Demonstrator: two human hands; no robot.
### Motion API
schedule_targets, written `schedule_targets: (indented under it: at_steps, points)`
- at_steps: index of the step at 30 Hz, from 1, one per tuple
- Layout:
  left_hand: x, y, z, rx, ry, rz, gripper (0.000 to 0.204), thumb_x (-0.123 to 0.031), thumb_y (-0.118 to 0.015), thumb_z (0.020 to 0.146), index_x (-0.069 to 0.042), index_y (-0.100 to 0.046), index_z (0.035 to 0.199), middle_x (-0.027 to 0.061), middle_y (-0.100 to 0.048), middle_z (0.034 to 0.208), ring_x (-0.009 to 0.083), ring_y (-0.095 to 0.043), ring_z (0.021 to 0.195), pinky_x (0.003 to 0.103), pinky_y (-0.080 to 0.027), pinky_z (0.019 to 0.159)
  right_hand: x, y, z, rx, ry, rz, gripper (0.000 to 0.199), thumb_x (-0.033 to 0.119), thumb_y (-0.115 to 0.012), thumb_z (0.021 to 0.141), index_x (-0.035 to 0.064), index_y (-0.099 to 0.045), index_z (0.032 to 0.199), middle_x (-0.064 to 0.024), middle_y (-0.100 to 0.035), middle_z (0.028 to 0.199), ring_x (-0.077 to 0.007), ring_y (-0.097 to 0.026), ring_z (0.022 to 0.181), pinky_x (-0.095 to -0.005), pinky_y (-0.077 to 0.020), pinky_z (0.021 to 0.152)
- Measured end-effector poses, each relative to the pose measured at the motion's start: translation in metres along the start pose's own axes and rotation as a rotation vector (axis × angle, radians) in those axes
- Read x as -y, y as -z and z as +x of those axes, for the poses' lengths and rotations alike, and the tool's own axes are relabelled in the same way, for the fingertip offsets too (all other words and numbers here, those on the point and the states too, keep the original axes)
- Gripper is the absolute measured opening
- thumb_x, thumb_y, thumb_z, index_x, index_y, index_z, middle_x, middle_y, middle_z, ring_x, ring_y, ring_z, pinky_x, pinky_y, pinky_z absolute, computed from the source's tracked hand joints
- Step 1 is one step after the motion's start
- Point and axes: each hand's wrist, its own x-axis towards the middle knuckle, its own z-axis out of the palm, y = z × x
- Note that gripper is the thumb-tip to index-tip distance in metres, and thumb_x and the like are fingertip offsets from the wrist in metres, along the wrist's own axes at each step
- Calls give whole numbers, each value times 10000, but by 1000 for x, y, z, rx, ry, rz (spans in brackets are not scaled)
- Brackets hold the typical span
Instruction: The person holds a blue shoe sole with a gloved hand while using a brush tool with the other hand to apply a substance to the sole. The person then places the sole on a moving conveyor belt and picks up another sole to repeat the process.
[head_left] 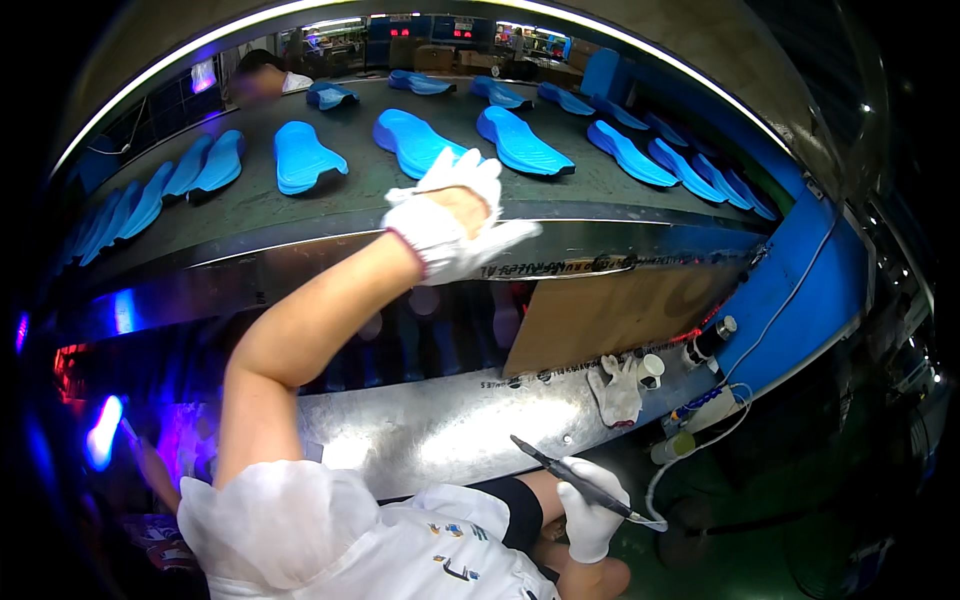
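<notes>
My left hand [455, 210], in a white glove, reaches over the near edge of the conveyor belt. Its fingers are stretched out and the thumb stands apart; nothing shows in its grasp. The fingertips overlap the near end of a blue shoe sole [405, 138]; whether they touch it I cannot tell. Just right of that lies another blue sole [522, 142], and a third sole [305, 160] sits to the left. Low at the right, my gloved right hand [593, 510] is wrapped around a black pen-shaped tool [565, 474]. The tool's tip points up and left, and a pale cord runs from its rear end.
More blue soles [632, 155] lie along the belt [240, 215]. Under it, a metal shelf [440, 410] carries a spare white glove [615, 390] and a white cup [651, 371]. A cardboard sheet [600, 315] leans behind. Another person [265, 78] is beyond the belt.
</notes>
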Motion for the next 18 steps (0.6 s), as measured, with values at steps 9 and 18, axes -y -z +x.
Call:
schedule_targets:
  at_steps: [9,18]
  points:
    - [161,73,-120,100,704,506,394,-267,-505,949,-45,-588,1264,216,-609,1261,366,-556,1221,443,-452,1026,-3,0,-3,-4,-82,22,274,18,-781,773,-59,-650,1001,-128,-704,908,-175,-688,774,-271,-554,706]
    - [248,47,-184,-613,810,-448,299,-214,-647,923,34,-644,1089,153,-570,1156,256,-600,1099,370,-525,912,-1,-5,0,14,-149,117,222,63,-706,883,-35,-613,1060,-77,-659,835,-114,-610,660,-234,-497,616]
